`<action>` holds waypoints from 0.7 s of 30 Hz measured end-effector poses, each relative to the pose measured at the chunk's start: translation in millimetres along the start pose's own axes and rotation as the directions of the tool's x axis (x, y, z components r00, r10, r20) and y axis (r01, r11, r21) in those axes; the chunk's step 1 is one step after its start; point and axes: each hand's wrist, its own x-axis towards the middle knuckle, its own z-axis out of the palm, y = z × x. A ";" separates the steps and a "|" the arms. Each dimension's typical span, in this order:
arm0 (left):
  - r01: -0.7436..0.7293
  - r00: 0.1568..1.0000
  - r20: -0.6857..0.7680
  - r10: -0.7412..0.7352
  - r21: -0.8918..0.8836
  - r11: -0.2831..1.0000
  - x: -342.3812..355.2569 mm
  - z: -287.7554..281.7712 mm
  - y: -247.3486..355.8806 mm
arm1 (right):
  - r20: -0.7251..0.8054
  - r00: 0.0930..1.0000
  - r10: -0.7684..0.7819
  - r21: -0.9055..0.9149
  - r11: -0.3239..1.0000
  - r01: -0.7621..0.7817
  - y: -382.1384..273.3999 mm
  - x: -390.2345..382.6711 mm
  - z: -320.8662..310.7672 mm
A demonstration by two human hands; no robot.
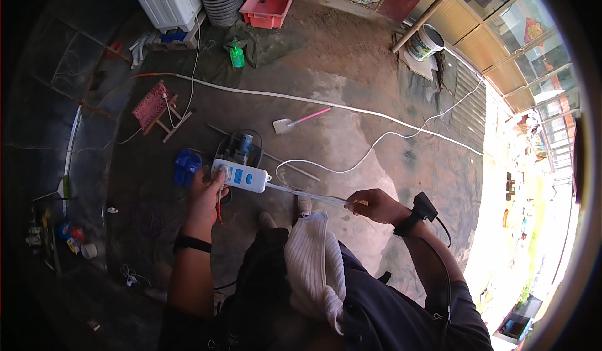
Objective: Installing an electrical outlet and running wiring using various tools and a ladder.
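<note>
My left hand [202,202] is closed on the left end of a white power strip [255,180] with blue sockets. Its fingers lie around a pale plug that seems to sit in the end socket. A thin cable with a reddish end [219,215] hangs below that hand. From the strip's right end a white cord [295,192] runs across to my right hand [378,205], which pinches it between thumb and fingers. Partly hidden behind the strip, a small dark-framed machine with a grey-blue cylinder [246,143] stands on the ground.
Blue slippers [186,166] and a stool with a red woven seat [152,108] are at left. A pink-handled shovel [285,125] lies ahead. A long white hose [269,93] crosses the ground. Farther off are a green bottle [236,56], red crate [268,17] and bucket [425,42].
</note>
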 end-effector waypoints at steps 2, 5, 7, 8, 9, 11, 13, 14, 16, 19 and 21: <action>0.001 0.998 -0.056 0.020 0.342 0.940 8.6 -15.9 -40.0 | -0.071 0.997 0.005 -0.071 0.997 -0.010 12.4 -4.4 -8.1; 0.087 0.996 -0.055 -0.070 0.393 0.915 -7.5 -14.6 -65.9 | -0.174 0.985 0.010 -0.101 0.995 -0.027 31.4 -6.3 -6.2; 0.172 0.985 -0.046 -0.167 0.386 0.907 -20.3 -17.1 -78.7 | -0.163 0.987 0.001 -0.270 0.962 -0.046 35.4 -1.7 2.7; 0.246 0.967 -0.026 -0.255 0.375 0.894 -25.5 -16.5 -83.5 | -0.166 0.986 -0.008 -0.362 0.931 -0.054 45.8 1.2 6.5; 0.250 0.965 -0.027 -0.259 0.374 0.893 -30.1 -17.5 -89.8 | -0.164 0.986 -0.004 -0.362 0.930 -0.057 60.8 6.6 10.4; 0.273 0.955 -0.006 -0.295 0.397 0.876 -38.5 -23.3 -107.0 | -0.157 0.986 0.058 -0.564 0.814 -0.138 91.6 20.4 16.2; 0.294 0.947 -0.005 -0.321 0.413 0.862 -43.6 -37.6 -127.9 | -0.141 0.989 0.047 -0.573 0.811 -0.120 119.6 29.8 15.5; 0.302 0.943 -0.005 -0.332 0.427 0.852 -45.8 -41.0 -134.3 | -0.193 0.970 0.145 -0.479 0.849 -0.222 137.5 33.1 12.8; 0.322 0.937 -0.020 -0.349 0.439 0.839 -52.3 -51.5 -143.5 | -0.222 0.890 0.398 -0.120 0.895 -0.430 154.5 39.7 8.3; 0.395 0.917 -0.113 -0.383 0.391 0.831 -64.6 -64.1 -152.3 | -0.199 0.761 0.618 0.192 0.786 -0.588 182.7 53.6 11.3; 0.418 0.908 -0.115 -0.403 0.331 0.846 -61.4 -52.8 -157.5 | -0.200 0.948 0.246 -0.373 0.876 -0.306 286.5 45.4 -5.3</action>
